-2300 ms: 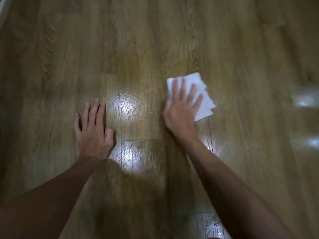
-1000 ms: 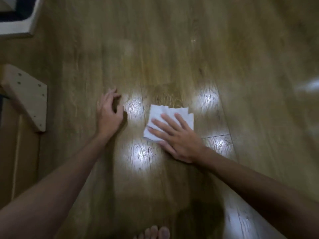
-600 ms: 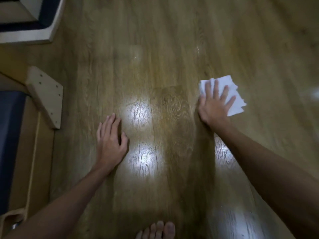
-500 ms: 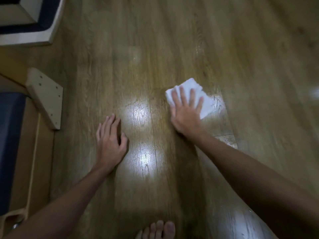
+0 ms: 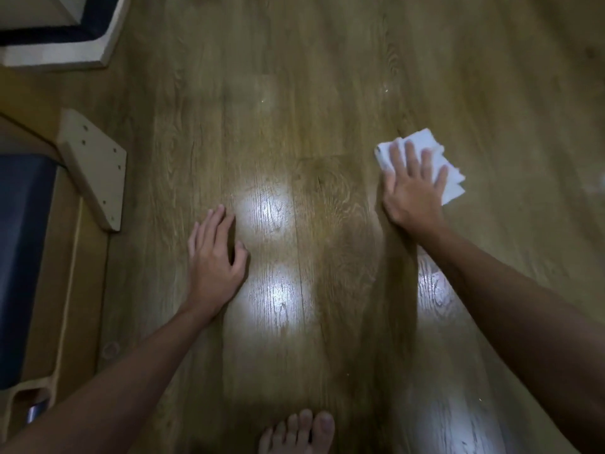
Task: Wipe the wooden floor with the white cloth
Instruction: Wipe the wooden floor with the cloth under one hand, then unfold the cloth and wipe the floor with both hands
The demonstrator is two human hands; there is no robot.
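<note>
white cloth (image 5: 450,178) swept rightward, folded, layered edges, flat right hand (image 5: 413,188) pressing it, left hand (image 5: 214,257) spread on wooden floor (image 5: 311,109)

**Folded cloth flat on the boards**

The white cloth (image 5: 448,178), folded into loose layers with offset corners, lies flat on the wooden floor (image 5: 327,109), far and to the right. The floor is brown, grained, glossy with bright reflections.

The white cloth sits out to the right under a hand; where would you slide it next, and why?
Probably back toward the left. The right hand presses the white cloth flat, fingers spread, well right of the glossy patches on the wooden floor, while the left hand rests beside them, bracing.
</note>
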